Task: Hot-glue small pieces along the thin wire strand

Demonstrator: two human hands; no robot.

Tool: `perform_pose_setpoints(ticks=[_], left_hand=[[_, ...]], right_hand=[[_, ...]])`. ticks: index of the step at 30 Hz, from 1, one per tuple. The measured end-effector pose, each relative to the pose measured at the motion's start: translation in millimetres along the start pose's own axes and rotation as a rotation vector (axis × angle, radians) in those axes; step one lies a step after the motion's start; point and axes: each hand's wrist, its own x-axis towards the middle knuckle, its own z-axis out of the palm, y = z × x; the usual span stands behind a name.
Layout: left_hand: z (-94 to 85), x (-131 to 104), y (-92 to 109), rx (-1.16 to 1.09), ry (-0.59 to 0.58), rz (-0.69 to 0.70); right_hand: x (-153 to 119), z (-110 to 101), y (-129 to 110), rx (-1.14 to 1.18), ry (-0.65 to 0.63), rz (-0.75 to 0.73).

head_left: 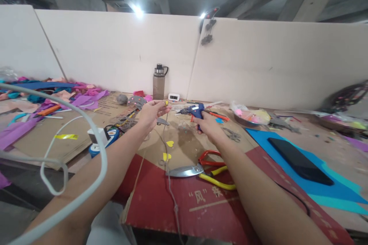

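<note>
My left hand [151, 115] pinches a small yellow piece [166, 103] at its fingertips; its outline is too small to make out. My right hand [207, 124] is wrapped round the grip of a blue glue gun [197, 110], whose nozzle points left toward the left hand, with a gap between. Below the hands, two yellow paper hearts [170, 144] lie by a thin grey cord [169, 183] that runs down the cardboard [155, 206] and over its front edge. Scissors [186, 171] with one red and one yellow handle lie nearer me.
A white cable [104, 160] loops across the left foreground. Behind stand a grey bottle [158, 86] and a small white clock [174, 97]. Orange-handled pliers [217, 115] lie beyond the right hand. A black phone [300, 160] rests on blue sheets [258, 138]. Coloured scraps [86, 101] heap at left.
</note>
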Motion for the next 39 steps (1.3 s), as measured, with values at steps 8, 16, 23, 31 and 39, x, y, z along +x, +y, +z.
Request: perform_pose_setpoints(ticks=[8, 16, 23, 31, 39], left_hand=[[2.5, -4, -1, 0.049, -0.038, 0.026], [18.4, -19, -3, 0.343, -0.063, 0.202], [23.9, -28, -9, 0.358, -0.107, 0.193], [27.5, -28, -10, 0.129, -0.165, -0.085], [29.1, -30, -6, 0.049, -0.217, -0.136]], right_hand=[[6, -10, 14, -0.282, 0.101, 0.036], [-12, 24, -22, 0.239, 0.059, -0.253], [-26, 48, -34, 0.697, -0.237, 0.022], [-22, 32, -38, 0.03, 0.174, -0.34], [-23, 27, -36, -0.148, 0.232, -0.41]])
